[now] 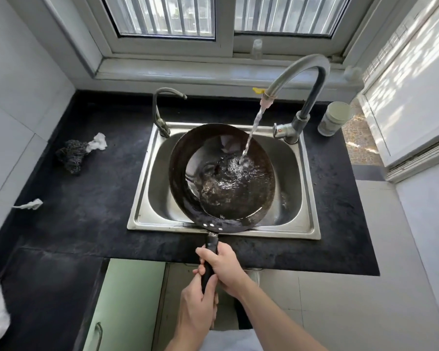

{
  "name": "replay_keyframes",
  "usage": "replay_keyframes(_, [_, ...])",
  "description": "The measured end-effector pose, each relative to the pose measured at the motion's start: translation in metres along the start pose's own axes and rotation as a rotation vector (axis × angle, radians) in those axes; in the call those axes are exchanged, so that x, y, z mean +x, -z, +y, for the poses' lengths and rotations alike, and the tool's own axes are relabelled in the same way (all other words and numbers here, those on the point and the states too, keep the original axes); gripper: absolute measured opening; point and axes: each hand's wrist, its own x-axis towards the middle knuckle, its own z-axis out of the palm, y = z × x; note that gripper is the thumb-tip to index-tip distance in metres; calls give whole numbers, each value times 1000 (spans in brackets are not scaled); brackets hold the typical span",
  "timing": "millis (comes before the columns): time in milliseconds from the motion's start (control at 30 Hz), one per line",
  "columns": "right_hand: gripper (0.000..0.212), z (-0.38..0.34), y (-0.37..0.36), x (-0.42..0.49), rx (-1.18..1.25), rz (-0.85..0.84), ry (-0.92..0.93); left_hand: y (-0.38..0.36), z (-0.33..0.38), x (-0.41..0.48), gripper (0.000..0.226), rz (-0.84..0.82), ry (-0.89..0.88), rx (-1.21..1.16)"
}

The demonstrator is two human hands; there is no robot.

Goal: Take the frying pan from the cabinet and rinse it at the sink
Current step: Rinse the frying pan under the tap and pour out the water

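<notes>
The frying pan (181,171) is over the sink (140,214), and its near edge is lying at the sink's front rim. The person is holding it by the long black handle (211,245) with both hands. The right hand (223,267) is gripping the handle nearer the pan, with its fingers wrapped round it. The left hand (197,307) is gripping the end of the handle just below, with its fingers curled round it too. Water (254,127) is running from the big tap (299,79) and splashing into the middle of the pan, where a puddle is gathering.

So the rinsing step is going on now, and the pan is already out of the cabinet. I think the next move is swirling the water round the sides, then tipping the pan slowly so the water is pouring into the sink. The pan looks big and heavy, so both hands need a firm hold. The tipping should be gentle, so nothing is splashing onto the dark counter (86,198). A wire scrubber (71,154) is lying there, left of the sink.
</notes>
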Motion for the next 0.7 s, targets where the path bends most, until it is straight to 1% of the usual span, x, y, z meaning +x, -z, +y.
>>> replay_keyframes(133, [14, -2, 2, 0, -15, 81, -6, -4, 1, 4, 18, -49, 80, -137])
replay_keyframes(367, [23, -5, 9, 11, -49, 175, -56, -2, 16, 16, 33, -154, 214, -290])
replay_keyframes(500, [20, -9, 3, 14, -61, 210, -74, 3, 22, 19, 35, -169, 304, -425])
replay_keyframes(600, [18, -12, 4, 12, -80, 228, -77, -3, 25, 17, 36, -153, 305, -473])
replay_keyframes(700, [17, -17, 9, 8, -119, 210, -61, -14, 28, 14, 37, -129, 286, -478])
